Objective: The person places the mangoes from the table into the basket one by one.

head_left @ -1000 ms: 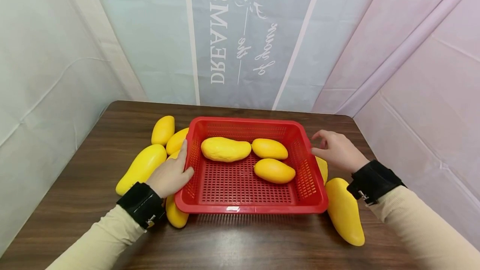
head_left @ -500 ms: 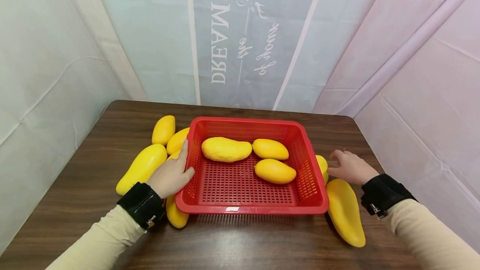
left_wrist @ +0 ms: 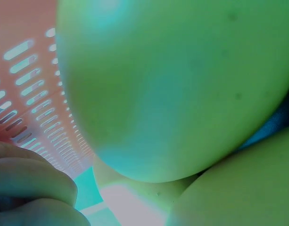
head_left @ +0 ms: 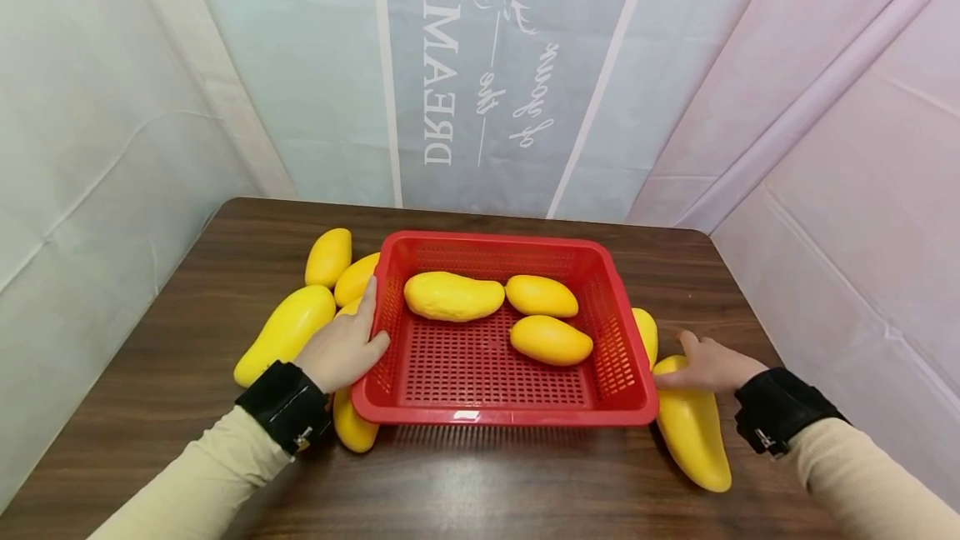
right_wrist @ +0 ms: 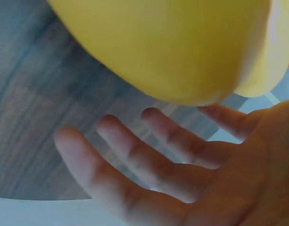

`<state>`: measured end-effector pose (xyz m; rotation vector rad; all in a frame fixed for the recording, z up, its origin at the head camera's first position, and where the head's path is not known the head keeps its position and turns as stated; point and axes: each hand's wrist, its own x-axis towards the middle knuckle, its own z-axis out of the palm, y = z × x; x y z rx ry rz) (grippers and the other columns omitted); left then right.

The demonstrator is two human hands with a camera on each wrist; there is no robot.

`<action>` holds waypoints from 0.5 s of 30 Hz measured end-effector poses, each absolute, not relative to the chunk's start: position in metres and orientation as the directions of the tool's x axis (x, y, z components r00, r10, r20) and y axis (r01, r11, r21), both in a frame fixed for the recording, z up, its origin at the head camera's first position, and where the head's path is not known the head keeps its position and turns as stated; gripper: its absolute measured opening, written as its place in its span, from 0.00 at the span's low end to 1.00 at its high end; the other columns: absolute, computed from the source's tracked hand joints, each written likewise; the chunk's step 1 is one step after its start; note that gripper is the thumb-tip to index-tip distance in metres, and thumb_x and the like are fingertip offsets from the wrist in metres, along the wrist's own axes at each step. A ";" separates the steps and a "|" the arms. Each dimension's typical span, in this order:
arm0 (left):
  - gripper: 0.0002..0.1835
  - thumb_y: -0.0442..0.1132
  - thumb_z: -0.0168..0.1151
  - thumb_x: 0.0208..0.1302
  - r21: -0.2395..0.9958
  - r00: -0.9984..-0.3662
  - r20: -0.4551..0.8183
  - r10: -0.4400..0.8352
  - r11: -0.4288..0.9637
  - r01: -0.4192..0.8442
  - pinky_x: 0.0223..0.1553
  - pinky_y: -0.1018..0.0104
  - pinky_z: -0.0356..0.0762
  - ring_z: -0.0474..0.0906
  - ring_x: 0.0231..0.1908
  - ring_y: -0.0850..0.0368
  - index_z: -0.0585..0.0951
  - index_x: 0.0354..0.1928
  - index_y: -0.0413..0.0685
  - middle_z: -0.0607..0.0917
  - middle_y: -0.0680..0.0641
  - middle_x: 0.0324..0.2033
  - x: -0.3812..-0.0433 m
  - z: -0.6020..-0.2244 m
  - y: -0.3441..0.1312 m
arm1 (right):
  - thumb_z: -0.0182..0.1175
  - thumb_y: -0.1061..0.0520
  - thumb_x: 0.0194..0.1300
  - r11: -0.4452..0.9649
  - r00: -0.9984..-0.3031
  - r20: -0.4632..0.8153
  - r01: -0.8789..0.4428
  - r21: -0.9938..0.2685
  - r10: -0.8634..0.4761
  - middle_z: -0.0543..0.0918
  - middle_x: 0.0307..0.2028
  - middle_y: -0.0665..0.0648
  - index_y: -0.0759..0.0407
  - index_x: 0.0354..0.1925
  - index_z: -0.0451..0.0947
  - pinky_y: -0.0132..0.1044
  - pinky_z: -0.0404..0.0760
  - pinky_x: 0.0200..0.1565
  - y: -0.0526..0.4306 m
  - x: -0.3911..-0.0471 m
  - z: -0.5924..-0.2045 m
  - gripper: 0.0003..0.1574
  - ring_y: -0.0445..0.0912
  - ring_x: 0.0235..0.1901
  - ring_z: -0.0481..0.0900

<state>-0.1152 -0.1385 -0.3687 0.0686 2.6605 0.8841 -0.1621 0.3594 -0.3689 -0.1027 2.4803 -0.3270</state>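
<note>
A red perforated plastic basket (head_left: 502,417) stands mid-table in the head view, with three yellow mangoes inside, one of them a long bumpy mango (head_left: 453,297). My left hand (head_left: 339,357) holds the basket's left side, thumb over the rim and index finger along it; its other fingers are bent by the basket wall in the left wrist view. To the right of the basket, my right hand (head_left: 716,367) is spread at the upper end of a long mango (head_left: 693,436). In the right wrist view, the straight, parted fingers (right_wrist: 158,172) lie beside that mango's rounded end.
Several more mangoes lie left of the basket, including a large mango (head_left: 285,336) and a small mango (head_left: 328,257). Another mango (head_left: 646,336) touches the right wall of the basket. Fabric walls (head_left: 315,107) surround the brown wooden table (head_left: 480,490).
My right hand has come away from the basket's right rim and moved right and nearer, down to the long mango. The left hand and the basket stay in place.
</note>
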 end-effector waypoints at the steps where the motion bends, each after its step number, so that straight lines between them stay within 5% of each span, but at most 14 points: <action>1: 0.46 0.43 0.49 0.71 0.589 -0.942 -0.301 0.150 0.806 -0.060 0.30 0.69 0.80 0.82 0.22 0.61 0.32 0.78 0.47 0.82 0.47 0.28 -0.115 -0.369 -0.139 | 0.64 0.24 0.51 0.963 -0.791 -0.597 0.036 -0.266 -0.135 0.69 0.52 0.81 0.81 0.68 0.48 0.54 0.81 0.44 0.360 -0.160 -0.370 0.75 0.62 0.45 0.75; 9: 0.46 0.44 0.49 0.71 0.579 -0.940 -0.306 0.150 0.813 -0.059 0.28 0.68 0.79 0.81 0.21 0.60 0.32 0.78 0.47 0.81 0.47 0.26 -0.116 -0.369 -0.140 | 0.67 0.25 0.49 0.909 -0.680 -0.733 0.289 -0.299 -0.025 0.74 0.38 0.64 0.65 0.74 0.31 0.36 0.77 0.21 0.361 -0.142 -0.372 0.81 0.52 0.23 0.77; 15: 0.46 0.44 0.49 0.71 0.575 -0.940 -0.305 0.150 0.816 -0.057 0.28 0.68 0.79 0.81 0.21 0.60 0.32 0.78 0.46 0.81 0.47 0.26 -0.116 -0.368 -0.139 | 0.69 0.29 0.49 0.878 -0.665 -0.747 0.344 -0.334 -0.023 0.72 0.42 0.69 0.62 0.75 0.28 0.49 0.85 0.27 0.360 -0.144 -0.373 0.81 0.56 0.31 0.79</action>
